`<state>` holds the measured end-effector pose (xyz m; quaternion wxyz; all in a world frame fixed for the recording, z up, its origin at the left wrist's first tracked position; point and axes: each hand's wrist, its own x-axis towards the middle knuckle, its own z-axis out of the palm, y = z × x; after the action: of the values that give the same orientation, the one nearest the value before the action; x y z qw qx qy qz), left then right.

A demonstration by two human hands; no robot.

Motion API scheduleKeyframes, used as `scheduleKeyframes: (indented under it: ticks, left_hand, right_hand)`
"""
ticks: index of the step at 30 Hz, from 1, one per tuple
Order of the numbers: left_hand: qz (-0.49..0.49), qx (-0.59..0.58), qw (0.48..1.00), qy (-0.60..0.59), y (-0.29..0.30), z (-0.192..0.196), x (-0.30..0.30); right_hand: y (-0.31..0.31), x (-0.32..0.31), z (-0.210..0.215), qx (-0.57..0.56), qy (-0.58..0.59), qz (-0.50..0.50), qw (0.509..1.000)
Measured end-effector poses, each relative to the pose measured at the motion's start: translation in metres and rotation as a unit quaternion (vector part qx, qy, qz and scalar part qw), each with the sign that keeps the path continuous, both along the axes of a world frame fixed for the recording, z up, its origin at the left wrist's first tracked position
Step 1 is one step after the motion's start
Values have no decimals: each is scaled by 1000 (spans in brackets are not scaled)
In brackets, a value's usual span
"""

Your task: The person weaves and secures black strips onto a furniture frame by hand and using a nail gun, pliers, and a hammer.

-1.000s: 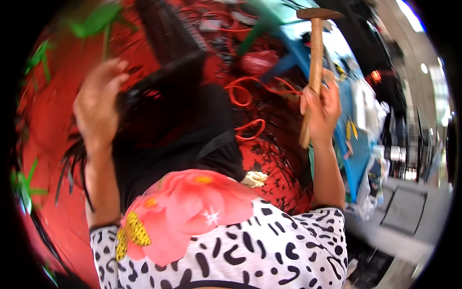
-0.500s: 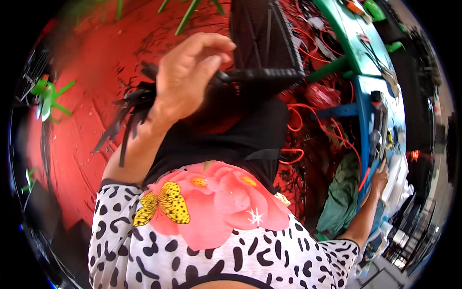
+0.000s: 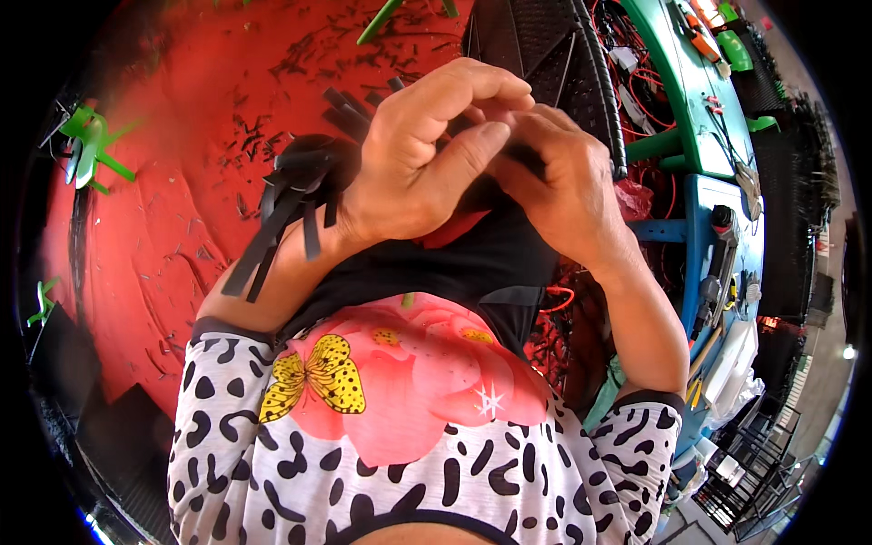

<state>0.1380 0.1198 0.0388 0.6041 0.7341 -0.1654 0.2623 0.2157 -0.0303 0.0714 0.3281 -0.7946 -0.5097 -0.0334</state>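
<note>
My left hand [image 3: 422, 150] is raised over my lap, its fingers curled toward the thumb. Close beside it on the right is my right hand [image 3: 572, 186], with fingers bent inward. The fingers of both hands almost meet, and whatever they grip between them is hidden. A bunch of flat black strips [image 3: 300, 182] sticks out behind my left wrist, some ends hanging over the forearm. Just beyond the hands stands a black woven panel [image 3: 536, 45] with a braided edge. Its lower part is covered by my hands.
Black scraps litter the red floor covering [image 3: 182, 182]. A green stool [image 3: 88, 145] stands at far left. On the right, a green table [image 3: 704, 127] adjoins a blue one [image 3: 690, 195], where a black-and-grey hand tool [image 3: 718, 250] lies. Red cable [image 3: 649, 82] coils below.
My right hand has left the blue table and come beside my left hand. The left hand has shifted right and its fingers have curled in. The woven panel appears farther right.
</note>
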Motion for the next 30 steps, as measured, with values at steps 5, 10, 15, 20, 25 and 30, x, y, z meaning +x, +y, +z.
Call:
scheduleKeyframes:
  ticks: [5,10,15,20,25,30]
  left_hand:
    - [36,13,994,-106,2,-4,11]
    - [179,67,968,-161,-1,-4,14]
    - [115,378,915,82,-11,3,7]
    - [107,455,872,144,-14,5,6]
    - [115,449,880,108,-12,2,6]
    - [111,439,888,78,-12,0,3]
  right_hand:
    - [-12,1,-16,68,98,8,993]
    - [-26,-5,-23,160,123,-7,979]
    - [-22,-5,-27,219,76,-27,972]
    - [-16,-7,-31,250,86,-27,964]
    - [-12,-7,-33,299,110,-61,946]
    - [-13,-7,-24,363,228,-21,903]
